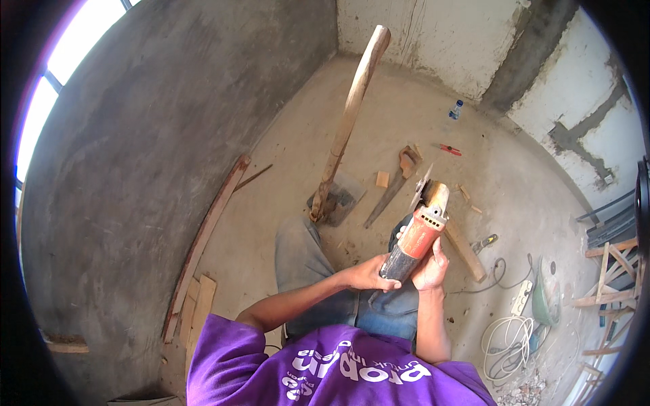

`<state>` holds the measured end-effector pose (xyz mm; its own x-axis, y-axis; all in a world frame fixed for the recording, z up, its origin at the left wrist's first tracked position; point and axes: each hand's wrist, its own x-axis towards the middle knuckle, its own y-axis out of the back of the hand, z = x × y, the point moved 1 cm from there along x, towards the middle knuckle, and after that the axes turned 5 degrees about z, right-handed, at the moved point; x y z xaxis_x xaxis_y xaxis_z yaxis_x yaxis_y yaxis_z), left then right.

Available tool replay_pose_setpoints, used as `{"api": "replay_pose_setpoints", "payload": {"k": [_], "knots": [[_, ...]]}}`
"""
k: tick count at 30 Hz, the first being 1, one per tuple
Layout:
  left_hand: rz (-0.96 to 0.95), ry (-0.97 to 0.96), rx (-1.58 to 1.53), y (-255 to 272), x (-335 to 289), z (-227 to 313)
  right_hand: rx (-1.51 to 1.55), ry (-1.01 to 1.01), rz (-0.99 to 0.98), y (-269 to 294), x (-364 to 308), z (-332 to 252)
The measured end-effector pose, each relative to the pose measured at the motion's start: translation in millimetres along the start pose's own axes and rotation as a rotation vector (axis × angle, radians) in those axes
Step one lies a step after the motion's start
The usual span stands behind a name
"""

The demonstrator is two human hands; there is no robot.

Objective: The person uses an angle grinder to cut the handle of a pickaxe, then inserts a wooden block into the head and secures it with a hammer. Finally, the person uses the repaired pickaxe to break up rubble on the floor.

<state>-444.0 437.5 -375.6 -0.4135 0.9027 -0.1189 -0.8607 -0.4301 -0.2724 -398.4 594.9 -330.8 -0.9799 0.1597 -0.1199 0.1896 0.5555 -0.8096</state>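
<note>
now both hands, left hand [369, 274] and right hand [430, 267], grip the angle grinder [418, 233]

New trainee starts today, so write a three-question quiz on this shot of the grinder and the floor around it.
1. True or false: both hands hold the grinder.
2. Which lies on the floor beyond the grinder's disc? A) a saw B) a bucket C) a ladder
3. Fill in: the long wooden handle rises from a ____ head resting on the floor.

Key:
1. True: the left hand and right hand both close on its dark rear grip.
2. A
3. Shovel, by its flat grey blade, though partly hidden.
</note>
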Motion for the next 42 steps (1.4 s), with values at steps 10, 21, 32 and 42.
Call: {"api": "replay_pose_setpoints", "payload": {"k": [10,21,32,42], "knots": [[-0.146,0.016,-0.147,-3,4,-7,-0.005,-0.08,0.195,28,3,17],[-0.084,0.024,-0.213,0,8,-13,-0.098,-0.09,0.279,18,8,20],[0.273,-0.067,0.294,9,9,-10,-0.748,0.28,0.342,31,41,35],[1.245,-0.621,1.163,198,130,217,-0.888,0.288,0.295,64,97,-70]]}}
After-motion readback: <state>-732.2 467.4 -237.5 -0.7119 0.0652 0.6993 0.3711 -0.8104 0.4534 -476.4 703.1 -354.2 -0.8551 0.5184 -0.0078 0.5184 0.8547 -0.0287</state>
